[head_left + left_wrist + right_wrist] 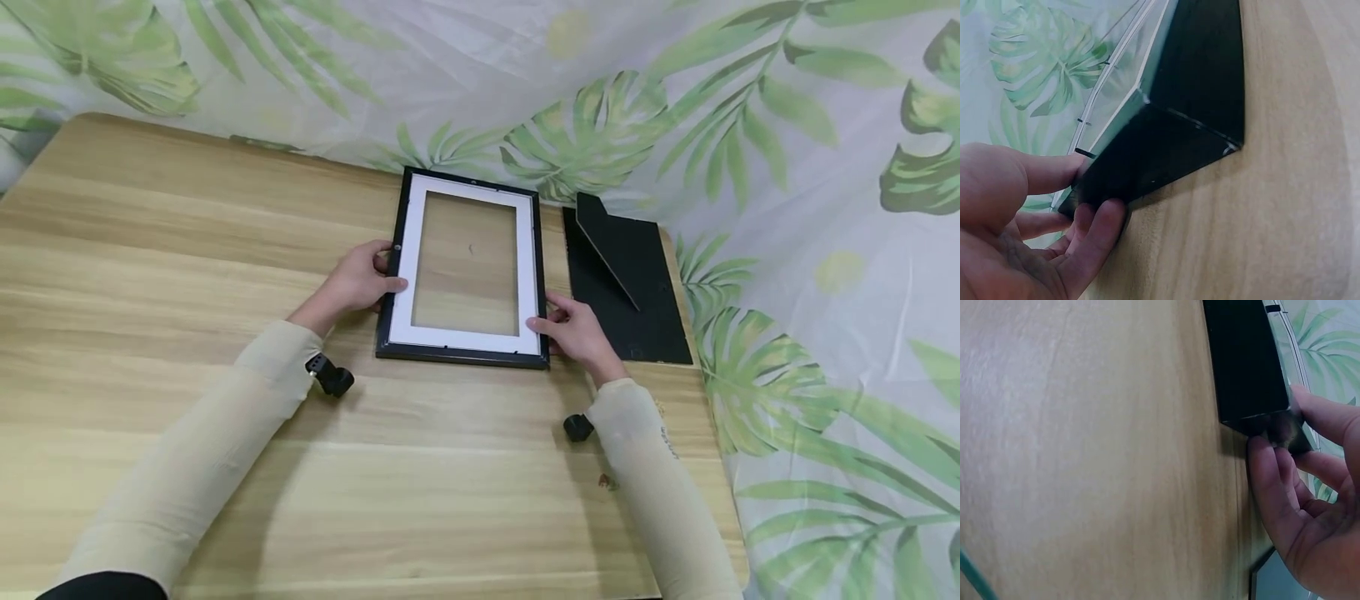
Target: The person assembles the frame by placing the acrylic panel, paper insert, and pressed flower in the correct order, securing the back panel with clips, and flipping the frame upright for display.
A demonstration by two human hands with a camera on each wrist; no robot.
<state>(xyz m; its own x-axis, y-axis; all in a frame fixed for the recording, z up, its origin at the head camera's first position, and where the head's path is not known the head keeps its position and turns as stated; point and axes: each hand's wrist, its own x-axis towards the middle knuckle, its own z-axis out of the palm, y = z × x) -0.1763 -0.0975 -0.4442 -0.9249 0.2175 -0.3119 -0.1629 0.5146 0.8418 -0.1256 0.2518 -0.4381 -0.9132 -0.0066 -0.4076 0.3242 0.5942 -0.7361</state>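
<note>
Beside me, a bare right hand [1322, 531] pinches a boxy black frame [1247, 362] near its corner, thumb on one face, fingertips on another. Pale wood-grain desk [1097, 437] spreads leftward; white cloth printed with green leaves [1335, 347] shows upper right.

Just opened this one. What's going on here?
A person is holding a black frame with both hands: the left hand on its left side, the right hand low on its right side. A white mat sits inside it, and the table shows through the opening. The black backing, with its stand sticking out, lies apart from the frame, to the right.
</note>
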